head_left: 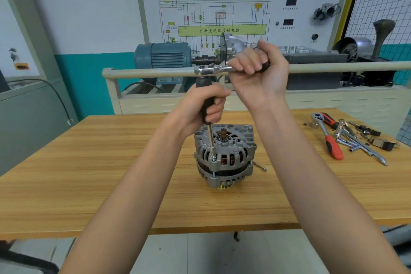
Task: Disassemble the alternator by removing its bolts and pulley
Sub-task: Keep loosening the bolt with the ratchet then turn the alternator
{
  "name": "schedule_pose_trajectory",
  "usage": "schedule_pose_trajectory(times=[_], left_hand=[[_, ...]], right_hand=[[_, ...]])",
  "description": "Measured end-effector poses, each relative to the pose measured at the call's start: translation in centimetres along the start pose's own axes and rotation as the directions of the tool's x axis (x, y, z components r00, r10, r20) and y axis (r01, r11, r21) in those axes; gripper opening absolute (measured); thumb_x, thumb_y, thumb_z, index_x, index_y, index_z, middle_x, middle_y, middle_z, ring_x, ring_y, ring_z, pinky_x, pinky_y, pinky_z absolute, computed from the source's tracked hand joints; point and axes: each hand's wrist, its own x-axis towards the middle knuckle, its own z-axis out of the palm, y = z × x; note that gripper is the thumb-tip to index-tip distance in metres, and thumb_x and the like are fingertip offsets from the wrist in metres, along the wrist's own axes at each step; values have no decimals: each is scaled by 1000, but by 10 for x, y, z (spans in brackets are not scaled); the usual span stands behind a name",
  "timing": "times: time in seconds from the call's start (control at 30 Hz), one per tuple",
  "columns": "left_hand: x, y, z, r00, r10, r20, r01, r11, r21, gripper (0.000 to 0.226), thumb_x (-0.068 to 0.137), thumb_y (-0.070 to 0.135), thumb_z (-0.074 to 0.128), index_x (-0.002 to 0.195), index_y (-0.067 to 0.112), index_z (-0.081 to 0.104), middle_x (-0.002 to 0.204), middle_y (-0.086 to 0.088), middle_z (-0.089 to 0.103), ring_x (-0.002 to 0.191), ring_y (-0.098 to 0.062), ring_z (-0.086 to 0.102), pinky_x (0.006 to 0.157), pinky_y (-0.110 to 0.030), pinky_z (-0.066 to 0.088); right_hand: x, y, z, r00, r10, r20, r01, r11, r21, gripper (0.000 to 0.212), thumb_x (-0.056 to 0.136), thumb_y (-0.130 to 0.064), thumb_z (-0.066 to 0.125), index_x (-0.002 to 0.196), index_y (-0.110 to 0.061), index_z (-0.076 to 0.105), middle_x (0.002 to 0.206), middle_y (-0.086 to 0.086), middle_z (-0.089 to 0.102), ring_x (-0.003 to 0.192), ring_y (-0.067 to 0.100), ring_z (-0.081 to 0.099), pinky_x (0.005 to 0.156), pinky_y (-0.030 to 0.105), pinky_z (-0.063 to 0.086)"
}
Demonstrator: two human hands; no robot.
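Workbench [89, 180] is carrying the alternator [224, 158], pulley-down, directly below both hands; left hand [208, 104] is gripping the upright socket driver [210, 131] on a housing bolt [214, 158], right hand [258, 69] gripping the horizontal ratchet [213, 69]

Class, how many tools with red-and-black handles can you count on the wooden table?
2. A ratchet lies at the far right of the table; a second tool lies just nearer. More may hide in the pile beside them.

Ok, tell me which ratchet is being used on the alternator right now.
The all-chrome ratchet gripped by the right hand, atop the black-handled driver. The red-handled ratchet lies untouched on the table.
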Motion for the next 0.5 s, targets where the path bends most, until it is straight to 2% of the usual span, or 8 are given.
schedule_pose_trajectory(times=[0.1, 0.17, 0.23, 0.3, 0.4, 0.47, 0.5], left_hand=[[3, -1, 6, 999, -36, -23, 36, 999, -11, 52, 89, 6, 47, 41, 20, 35, 34, 6, 24, 29, -8, 17, 41, -25, 12], [6, -2, 9, 990, -50, -131, 51, 999, 0, 54, 90, 5, 47, 40, 20, 32, 35, 6, 21, 30, -9, 14, 40, -23, 11], [9, -4, 12, 965, -42, -261, 44, 999, 4, 52, 88, 4, 49, 42, 20, 30, 37, 5, 20, 32, -11, 13, 39, -19, 14], [11, -5, 17, 926, -22, -378, 26, 1000, 6, 48, 87, 3, 50, 47, 20, 30, 38, 5, 21, 33, -12, 14, 38, -18, 17], [13, -5, 26, 862, 10, -507, 11, 999, 39, 37, 87, 5, 53, 58, 18, 35, 43, 3, 26, 36, -11, 19, 37, -15, 18], [14, -4, 28, 841, 23, -541, 20, 997, 75, 32, 87, 6, 55, 63, 18, 38, 48, 2, 29, 39, -11, 23, 37, -15, 20], [14, -5, 28, 844, 25, -535, 17, 997, 73, 33, 87, 6, 55, 63, 18, 37, 47, 3, 29, 39, -11, 22, 37, -15, 20]], right_hand=[[2, -1, 0, 998, -24, -51, 28, 998, 60, 55, 95, -11, 37, 41, -16, 34, 38, -4, 26, 34, 11, 24, 41, 21, 24], [-3, 3, 0, 994, -107, -35, 107, 994, 2, 53, 95, -10, 37, 42, -16, 34, 39, -3, 26, 35, 11, 24, 41, 22, 25], [-11, 11, 0, 974, -224, 44, 228, 966, -122, 49, 97, -8, 36, 48, -14, 34, 41, -2, 28, 38, 12, 26, 44, 26, 28], [-20, 22, 2, 914, -362, 185, 402, 873, -276, 41, 95, -5, 39, 56, -15, 35, 44, -1, 32, 41, 14, 30, 49, 29, 29], [-28, 38, 5, 773, -504, 385, 635, 624, -456, 34, 88, 1, 44, 60, -18, 42, 46, -1, 36, 45, 16, 33, 51, 34, 28], [-30, 42, 6, 730, -524, 439, 683, 535, -498, 37, 87, 2, 45, 58, -21, 44, 49, -3, 38, 48, 17, 33, 53, 37, 28], [-29, 40, 5, 734, -523, 433, 678, 543, -494, 39, 87, 2, 45, 55, -20, 44, 47, -2, 37, 48, 17, 33, 53, 37, 27]])
